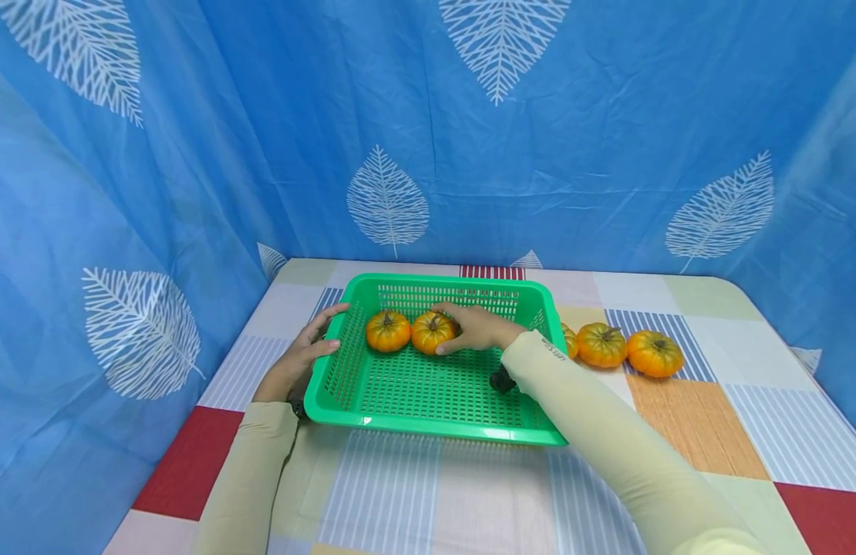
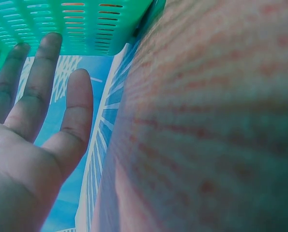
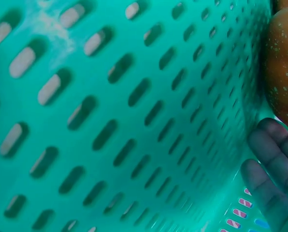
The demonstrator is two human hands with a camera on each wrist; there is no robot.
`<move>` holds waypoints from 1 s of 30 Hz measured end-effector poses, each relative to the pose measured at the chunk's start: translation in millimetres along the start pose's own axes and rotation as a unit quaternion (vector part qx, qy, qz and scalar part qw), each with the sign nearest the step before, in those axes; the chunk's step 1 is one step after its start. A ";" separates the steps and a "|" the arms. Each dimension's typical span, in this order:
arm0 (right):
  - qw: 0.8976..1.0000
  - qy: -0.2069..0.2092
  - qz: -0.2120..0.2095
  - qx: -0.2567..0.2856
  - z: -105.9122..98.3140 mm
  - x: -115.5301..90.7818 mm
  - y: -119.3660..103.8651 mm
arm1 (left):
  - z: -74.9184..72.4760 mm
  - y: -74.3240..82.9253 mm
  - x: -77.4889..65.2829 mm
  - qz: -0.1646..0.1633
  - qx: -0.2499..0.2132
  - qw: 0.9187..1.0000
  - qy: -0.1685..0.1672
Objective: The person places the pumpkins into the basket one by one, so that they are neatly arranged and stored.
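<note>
A small orange pumpkin point(image 1: 429, 336) sits on the floor of a green plastic basket point(image 1: 428, 429), toward its back and about midway across. The person's right hand point(image 1: 478, 327) reaches over it from the right, thumb on the near side and fingers on the far side, gripping it between them. In the right wrist view two fingertips lie close together near an orange pumpkin; whether they press on it cannot be told.

Just to the left, in the same basket, sits a second pumpkin point(image 1: 386, 333). At the basket's left end is the left hand point(image 1: 299, 358), its fingers straight and spread, with the thumb apart and the tips at the rim and slotted wall.

Outside the basket, beyond its right end, three more pumpkins point(image 1: 601, 344) stand in a row, the nearest partly hidden behind the rim. All rest on a patchwork tablecloth point(image 1: 493, 493) of checks and stripes. Pale yellow sleeves point(image 1: 608, 439) cover both arms, and a blue curtain point(image 1: 574, 139) with white leaf prints hangs behind and to the sides.
</note>
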State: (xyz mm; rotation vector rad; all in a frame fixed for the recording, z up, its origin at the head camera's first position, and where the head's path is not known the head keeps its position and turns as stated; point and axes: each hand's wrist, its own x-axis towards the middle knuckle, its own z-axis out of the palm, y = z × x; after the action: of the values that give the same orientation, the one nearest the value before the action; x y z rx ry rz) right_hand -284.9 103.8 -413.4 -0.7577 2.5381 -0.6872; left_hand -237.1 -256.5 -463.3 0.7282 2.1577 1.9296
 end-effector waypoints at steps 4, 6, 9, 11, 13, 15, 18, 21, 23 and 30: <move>1.000 0.001 -0.002 0.005 0.6 -0.8 0.1 | 0.8 1.3 -0.8 -0.012 -0.001 1.000 0.008; 1.000 0.000 -0.002 0.012 0.5 -1.4 0.0 | 1.2 1.8 -1.0 -0.017 0.000 1.000 0.010; 1.000 -0.001 -0.004 0.018 -0.5 -2.9 -0.6 | 1.4 1.5 -1.1 -0.024 0.003 1.000 0.013; 1.000 0.000 -0.003 0.023 -1.5 -3.6 -0.4 | 0.9 1.2 -1.2 -0.027 0.003 1.000 0.014; 1.000 0.001 -0.003 0.027 -3.1 -4.7 -0.2 | 0.2 0.0 -1.3 -0.025 0.000 1.000 0.012; 1.000 0.004 -0.001 0.030 -4.8 -5.5 0.2 | -0.2 -0.9 -1.6 -0.019 -0.011 1.000 0.009; 1.000 0.009 0.004 0.027 -7.5 -6.6 -0.1 | -0.3 -2.1 -1.7 -0.008 -0.029 1.000 0.005; 1.000 0.011 0.011 0.022 -10.3 -7.2 -0.5 | 0.2 -2.0 -2.1 -0.003 -0.035 0.999 0.005; 1.000 0.012 0.012 0.023 -12.7 -8.0 -0.2 | 0.6 -1.7 -2.3 -0.003 -0.031 0.999 0.005; 0.998 0.026 -0.007 0.053 -22.4 -13.0 2.2 | 1.0 -2.7 -1.4 -0.002 -0.029 1.000 0.003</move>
State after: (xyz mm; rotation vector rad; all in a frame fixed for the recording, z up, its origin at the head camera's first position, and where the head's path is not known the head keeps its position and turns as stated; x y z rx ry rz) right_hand -286.9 120.7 -393.8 -0.7313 2.5226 -0.8494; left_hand -236.1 -256.4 -466.3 0.7086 2.0960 1.9861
